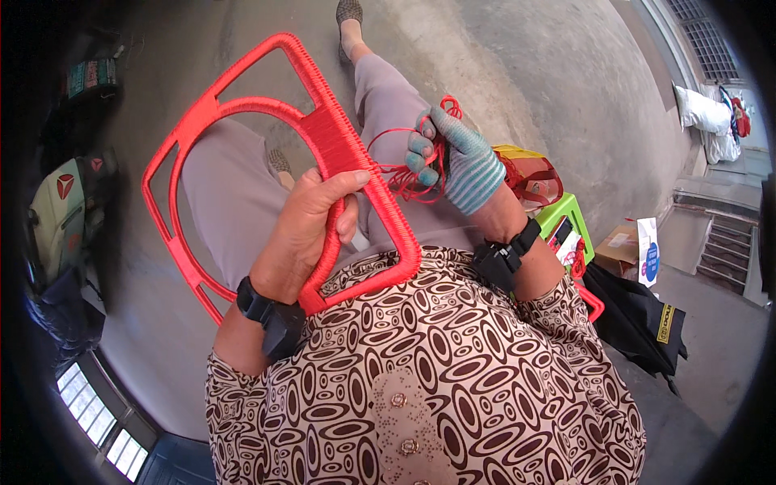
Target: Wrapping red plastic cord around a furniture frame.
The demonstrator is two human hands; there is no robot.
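My bare left hand is closed on the inner edge of a red cord-wrapped frame, its thumb lying over the outer bar. The frame is roughly rectangular with a large curved bar inside, and it is held tilted above my lap. Tight windings of cord cover its bars. In a striped grey-blue glove with bare wrist behind it, my right hand grips a loose bundle of thin red cord. Strands of that cord run from the bundle toward the frame's right bar. Part of the bundle is hidden by the gloved fingers.
On my right stand a red and yellow bag, a bright green stool with small items, a black bag or folded cloth and a cardboard box. A scooter-like vehicle is at the left. Concrete floor lies ahead.
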